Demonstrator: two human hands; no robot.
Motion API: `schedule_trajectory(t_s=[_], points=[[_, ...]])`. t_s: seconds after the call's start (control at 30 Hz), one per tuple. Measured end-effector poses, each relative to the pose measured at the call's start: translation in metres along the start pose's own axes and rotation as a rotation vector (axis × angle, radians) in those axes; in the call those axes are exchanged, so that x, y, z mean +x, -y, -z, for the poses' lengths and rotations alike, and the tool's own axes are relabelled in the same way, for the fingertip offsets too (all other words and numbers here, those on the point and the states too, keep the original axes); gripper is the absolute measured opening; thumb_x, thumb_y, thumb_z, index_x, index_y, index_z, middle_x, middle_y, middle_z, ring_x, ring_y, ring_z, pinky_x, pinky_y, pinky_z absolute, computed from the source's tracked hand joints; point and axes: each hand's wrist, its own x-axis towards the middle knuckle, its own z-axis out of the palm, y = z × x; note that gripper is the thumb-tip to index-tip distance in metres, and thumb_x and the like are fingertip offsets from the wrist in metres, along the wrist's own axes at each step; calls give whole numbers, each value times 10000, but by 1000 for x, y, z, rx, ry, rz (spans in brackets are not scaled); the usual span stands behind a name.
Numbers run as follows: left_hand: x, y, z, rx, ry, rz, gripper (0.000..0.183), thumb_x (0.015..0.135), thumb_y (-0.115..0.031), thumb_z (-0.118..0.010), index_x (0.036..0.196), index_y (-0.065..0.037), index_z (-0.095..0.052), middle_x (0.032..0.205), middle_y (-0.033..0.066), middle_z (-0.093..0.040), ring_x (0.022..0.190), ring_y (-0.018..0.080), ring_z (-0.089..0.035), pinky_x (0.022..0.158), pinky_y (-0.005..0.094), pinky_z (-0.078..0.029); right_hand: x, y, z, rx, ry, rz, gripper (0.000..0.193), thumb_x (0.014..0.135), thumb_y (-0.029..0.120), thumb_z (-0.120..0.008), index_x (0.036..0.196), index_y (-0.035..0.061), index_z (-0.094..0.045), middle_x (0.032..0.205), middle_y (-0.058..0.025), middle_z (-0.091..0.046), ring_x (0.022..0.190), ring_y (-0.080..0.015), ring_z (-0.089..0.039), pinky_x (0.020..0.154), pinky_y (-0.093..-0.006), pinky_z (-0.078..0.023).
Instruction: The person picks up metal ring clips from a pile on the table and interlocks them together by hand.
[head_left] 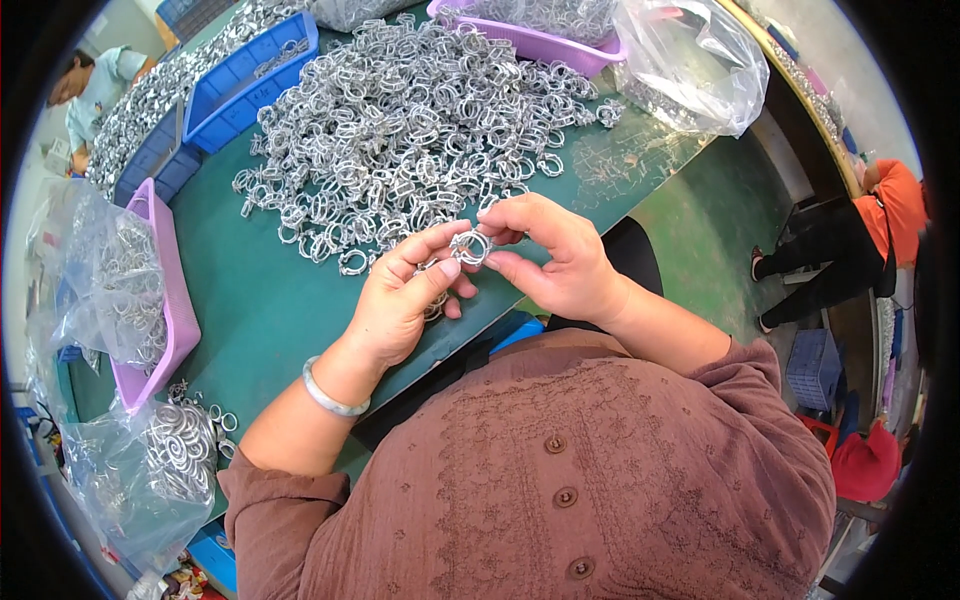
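Observation:
A silvery metal ring clamp (pixel 470 247) is held up between my two hands over the table's near edge. My left hand (pixel 400 290) is closed, pinching the ring's left side between thumb and fingers. More metal rings (pixel 433 303) show under its palm, partly hidden by the fingers. From the right, my right hand (pixel 560 255) grips the same ring with thumb and forefinger. Just beyond both hands, a large heap of similar metal ring clamps (pixel 400 120) spreads over the green tabletop (pixel 260 320).
At the left stand a purple basket (pixel 180 300) with bagged rings and a clear bag of rings (pixel 180 450). Blue bins (pixel 215 110) and another purple basket (pixel 540 42) line the back. A clear plastic bag (pixel 695 70) lies back right. Two other people (pixel 880 215) (pixel 100 85) are nearby.

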Motion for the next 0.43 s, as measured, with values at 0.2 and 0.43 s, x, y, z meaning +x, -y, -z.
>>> schedule_trajectory(t_s=[0.2,0.43], points=[[1,-7,-1,-222,94,100,345,855,-146,-470,1180,-32,-454,974,88,-562,780,173,-571,595,247,-476,1,-1,1,-22,31,62,281,683,-19,-617,953,37,-564,787,-74,-572,691,-191,-564,613,-281,-453],[3,2,17,-467,166,144,332,839,-255,-515,1086,-34,-504,900,98,-570,868,266,-580,643,320,-512,15,-17,7,-269,-7,57,183,720,49,-609,900,58,-581,810,-93,-588,765,-206,-570,672,-335,-456]])
